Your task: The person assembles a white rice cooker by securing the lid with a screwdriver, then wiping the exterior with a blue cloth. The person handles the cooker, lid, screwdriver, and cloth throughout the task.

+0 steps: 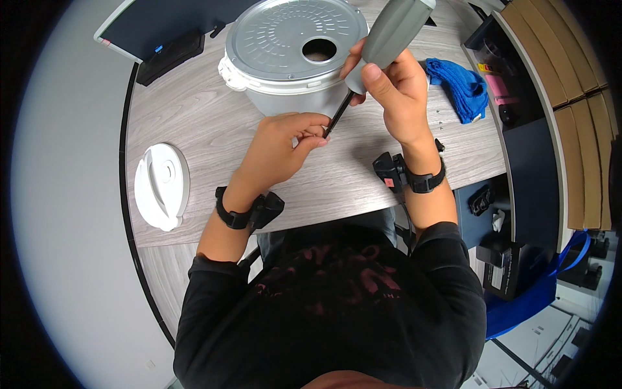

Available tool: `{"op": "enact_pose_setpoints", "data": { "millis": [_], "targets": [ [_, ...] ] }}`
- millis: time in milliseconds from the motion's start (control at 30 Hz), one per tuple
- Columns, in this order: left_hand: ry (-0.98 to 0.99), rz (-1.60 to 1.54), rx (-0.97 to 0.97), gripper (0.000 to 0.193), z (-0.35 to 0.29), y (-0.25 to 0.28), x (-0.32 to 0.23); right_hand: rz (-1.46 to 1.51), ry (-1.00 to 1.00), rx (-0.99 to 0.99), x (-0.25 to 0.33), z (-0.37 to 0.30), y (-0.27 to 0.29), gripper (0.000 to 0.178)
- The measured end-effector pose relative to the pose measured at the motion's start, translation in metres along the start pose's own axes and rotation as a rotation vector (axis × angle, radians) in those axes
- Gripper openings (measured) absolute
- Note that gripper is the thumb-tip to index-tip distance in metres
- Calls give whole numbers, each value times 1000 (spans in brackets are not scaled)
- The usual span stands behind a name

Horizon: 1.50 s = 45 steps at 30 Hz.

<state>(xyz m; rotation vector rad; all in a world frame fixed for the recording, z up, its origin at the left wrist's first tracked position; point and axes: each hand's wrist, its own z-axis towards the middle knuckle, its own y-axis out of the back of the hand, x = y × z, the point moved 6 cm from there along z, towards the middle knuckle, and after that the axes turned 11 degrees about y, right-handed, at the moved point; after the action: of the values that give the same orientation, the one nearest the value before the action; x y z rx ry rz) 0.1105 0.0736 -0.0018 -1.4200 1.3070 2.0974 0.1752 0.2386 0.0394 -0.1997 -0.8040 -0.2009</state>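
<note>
My right hand (405, 97) is closed round a grey-handled screwdriver (394, 32), its handle up and its black shaft slanting down to the left. At the shaft's tip, my left hand (275, 146) pinches with thumb and fingers; whatever lies between them is too small and covered to name. Just beyond both hands stands a translucent white tub (272, 100) with a grey round lid plate (269, 39). A round hole is cut through the plate, and ridges ring its middle. Several small bits, perhaps screws (438, 120), lie on the table right of my right hand.
A white oval lid-like part (162, 185) lies at the table's left. The blue cloth (461, 87) is bunched at the right. A dark monitor (168, 29) stands back left, and a shelf with cardboard boxes (576, 149) borders the right side. Both my wrists wear black strapped devices (389, 170).
</note>
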Motion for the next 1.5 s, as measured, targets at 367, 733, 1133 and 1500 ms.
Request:
{"op": "enact_pose_setpoints", "data": {
  "millis": [367,733,1133,1500],
  "targets": [
    [82,-136,227,26,1,9,-22,182,43,271,5,28,-23,31],
    [-116,-85,-252,33,18,64,-41,235,7,169,24,89,-28,34],
    [-221,92,-400,32,32,74,-40,-17,157,152,20,113,-48,31],
    [-196,74,-377,31,32,77,-40,-8,149,148,26,109,-52,36]
  ]
}}
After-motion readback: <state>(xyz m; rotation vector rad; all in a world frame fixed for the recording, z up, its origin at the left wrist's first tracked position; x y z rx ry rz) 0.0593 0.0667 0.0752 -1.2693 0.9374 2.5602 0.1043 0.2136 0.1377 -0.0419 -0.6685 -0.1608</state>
